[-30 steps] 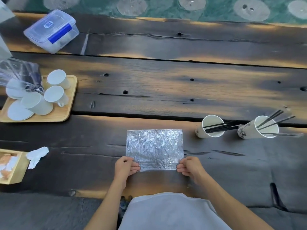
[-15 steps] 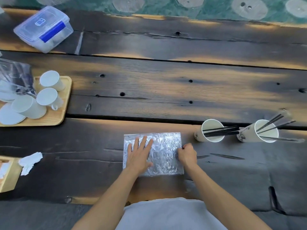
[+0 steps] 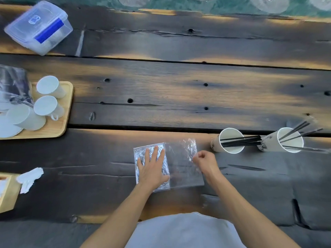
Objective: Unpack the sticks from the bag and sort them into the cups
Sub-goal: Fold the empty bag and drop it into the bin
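While the left hand (image 3: 152, 167) presses flat, fingers spread, pinning the empty bag (image 3: 166, 165) near the bench's front edge, the right hand (image 3: 204, 161) pinches its flap to fold it; sticks (image 3: 240, 140) sit in the cups (image 3: 231, 140).

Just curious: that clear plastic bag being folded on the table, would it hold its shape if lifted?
Probably not: the bag looks thin and crinkled, bending where the right hand lifts it. Likely very light, since the left hand pins it flat.

Nothing here can I read: the blue mark on the lid of my plastic box (image 3: 38, 26), at ten o'clock, is too blurred.
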`<state>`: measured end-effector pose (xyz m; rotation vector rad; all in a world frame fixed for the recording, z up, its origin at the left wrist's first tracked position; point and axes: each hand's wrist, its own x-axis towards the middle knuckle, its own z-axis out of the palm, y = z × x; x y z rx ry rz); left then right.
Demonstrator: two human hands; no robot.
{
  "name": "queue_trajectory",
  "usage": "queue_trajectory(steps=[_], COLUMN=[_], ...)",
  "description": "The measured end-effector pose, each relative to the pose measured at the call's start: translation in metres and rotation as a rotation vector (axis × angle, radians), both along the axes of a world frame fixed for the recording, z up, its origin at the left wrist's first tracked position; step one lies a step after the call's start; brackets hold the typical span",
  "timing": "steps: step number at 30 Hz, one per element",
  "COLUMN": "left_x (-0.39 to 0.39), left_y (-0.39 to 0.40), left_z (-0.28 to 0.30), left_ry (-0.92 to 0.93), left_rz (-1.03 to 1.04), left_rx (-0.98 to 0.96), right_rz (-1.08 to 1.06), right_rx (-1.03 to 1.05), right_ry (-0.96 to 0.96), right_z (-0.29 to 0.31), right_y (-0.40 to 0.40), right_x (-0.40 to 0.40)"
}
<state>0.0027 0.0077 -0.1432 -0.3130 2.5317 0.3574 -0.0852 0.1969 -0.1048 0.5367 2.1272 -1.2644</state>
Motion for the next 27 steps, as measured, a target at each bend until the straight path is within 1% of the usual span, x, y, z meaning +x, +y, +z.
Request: queue_trajectory(steps=[2, 4, 8, 10, 11, 12, 14, 15, 16, 17, 19, 20, 22, 24, 27], left_x=[-0.003, -0.005, -0.011, -0.014, -0.015, -0.014, -0.01, -0.004, 0.002, 0.008, 0.018, 0.023, 0.028, 0.029, 0.024], left_y=[0.01, 0.023, 0.048, 0.052, 0.051, 0.046, 0.029, 0.017, 0.005, -0.006, -0.025, -0.032, -0.041, -0.043, -0.039], left_z=[0.0, -0.001, 0.005, 0.008, 0.009, 0.009, 0.009, 0.01, 0.011, 0.014, 0.019, 0.02, 0.021, 0.022, 0.023], left_ry=[0.004, -0.008, 0.001, 0.031, 0.074, 0.14, 0.307, 0.39, 0.445, 0.464, 0.461, 0.469, 0.536, 0.601, 0.63], left_rz=[0.048, 0.094, 0.169, 0.201, 0.245, 0.323, 0.563, 0.69, 0.8, 0.885, 0.982, 0.984, 0.912, 0.788, 0.523], left_rx=[0.001, 0.017, 0.039, 0.058, 0.102, 0.198, 0.521, 0.639, 0.687, 0.689, 0.639, 0.587, 0.459, 0.347, 0.238], right_rz=[0.017, 0.082, 0.312, 0.42, 0.474, 0.525, 0.618, 0.67, 0.73, 0.793, 0.906, 0.946, 0.984, 0.984, 0.98], right_rx=[-0.042, -0.051, -0.029, -0.021, -0.012, -0.002, 0.017, 0.034, 0.056, 0.081, 0.123, 0.139, 0.148, 0.115, 0.079], right_ry=[0.099, 0.178, 0.304, 0.345, 0.363, 0.376, 0.372, 0.349, 0.315, 0.279, 0.218, 0.198, 0.168, 0.127, 0.086], right_z=[0.01, 0.017, 0.033, 0.04, 0.041, 0.041, 0.037, 0.035, 0.031, 0.026, 0.017, 0.012, 0.005, 0.001, -0.001], right_y=[-0.003, -0.008, -0.028, -0.042, -0.049, -0.054, -0.063, -0.067, -0.07, -0.072, -0.077, -0.079, -0.081, -0.082, -0.08], right_x=[-0.004, -0.007, -0.005, 0.003, 0.007, 0.012, 0.021, 0.025, 0.029, 0.034, 0.042, 0.045, 0.05, 0.053, 0.055])
